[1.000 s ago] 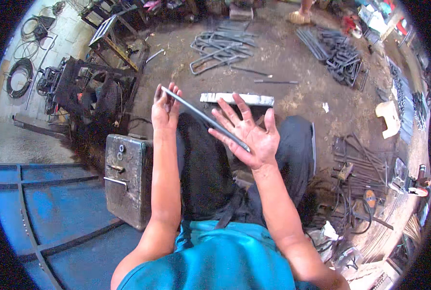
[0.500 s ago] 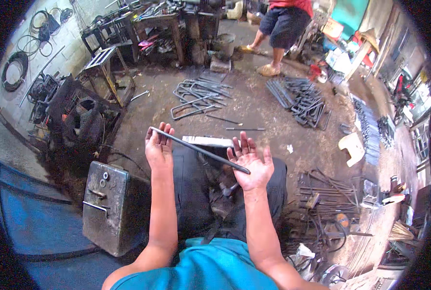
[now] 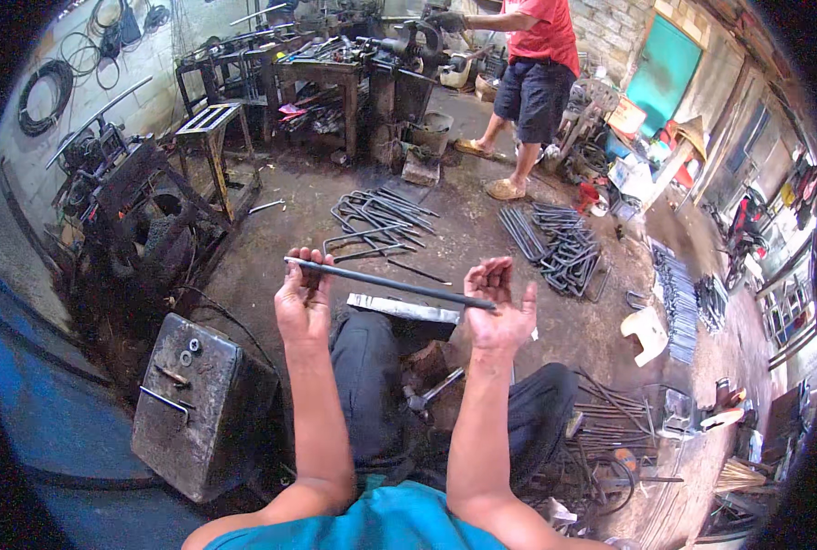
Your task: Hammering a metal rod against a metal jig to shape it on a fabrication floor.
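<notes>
A dark metal rod (image 3: 390, 281) spans the gap between my hands, its left end a little higher. My left hand (image 3: 304, 307) is palm up, its fingers curled at the rod's left end, closed on it. The other end lies across the palm of my right hand (image 3: 500, 312), whose fingers are apart and loosely bent, not wrapped round it. Just beyond my knees, below the rod, is a pale, flat-topped bar or block (image 3: 404, 309). A hammer (image 3: 434, 390) lies between my legs.
Bent rods (image 3: 381, 220) lie in a heap ahead, with another stack (image 3: 555, 247) to its right. A dark metal box (image 3: 188, 403) stands by my left leg. Straight rods (image 3: 615, 412) lie at right. Another person (image 3: 537, 82) stands at a bench vise (image 3: 418, 41).
The rod has swung nearer to level as my right hand moved right and up. My right fingers are more bent. The view has tilted up, showing more of the other person and the vise.
</notes>
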The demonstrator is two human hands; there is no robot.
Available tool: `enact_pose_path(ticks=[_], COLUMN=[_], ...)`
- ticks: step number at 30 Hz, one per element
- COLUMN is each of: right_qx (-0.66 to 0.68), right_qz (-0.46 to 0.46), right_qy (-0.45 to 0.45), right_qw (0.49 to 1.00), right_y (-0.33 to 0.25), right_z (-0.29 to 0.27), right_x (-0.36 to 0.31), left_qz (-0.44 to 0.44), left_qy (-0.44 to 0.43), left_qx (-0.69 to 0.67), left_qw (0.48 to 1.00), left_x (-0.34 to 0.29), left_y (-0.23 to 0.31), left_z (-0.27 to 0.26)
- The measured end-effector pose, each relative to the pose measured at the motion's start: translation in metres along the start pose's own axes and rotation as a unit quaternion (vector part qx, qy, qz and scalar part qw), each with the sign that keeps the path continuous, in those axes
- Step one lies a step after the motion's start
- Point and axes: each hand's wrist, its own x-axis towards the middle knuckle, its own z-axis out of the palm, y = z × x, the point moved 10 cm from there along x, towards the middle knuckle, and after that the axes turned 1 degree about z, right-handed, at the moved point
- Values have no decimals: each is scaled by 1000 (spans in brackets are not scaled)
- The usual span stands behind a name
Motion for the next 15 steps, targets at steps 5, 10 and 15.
enact_pose_path(ticks=[5,10,15], right_qx=[-27,-107,-192], right_qz=[-7,1,-15], right_qy=[-10,-35,25], right_qw=[1000,994,981], right_y=[5,11,11], right_z=[1,-6,-54], right_x=[-5,-5,11], left_qz=[17,14,-10], left_qy=[36,82,95], left_qx=[8,39,150], left_qw=[999,996,984], left_x=[-9,-17,-33], left_y=[-3,-11,-51], left_z=[-15,-29,-11])
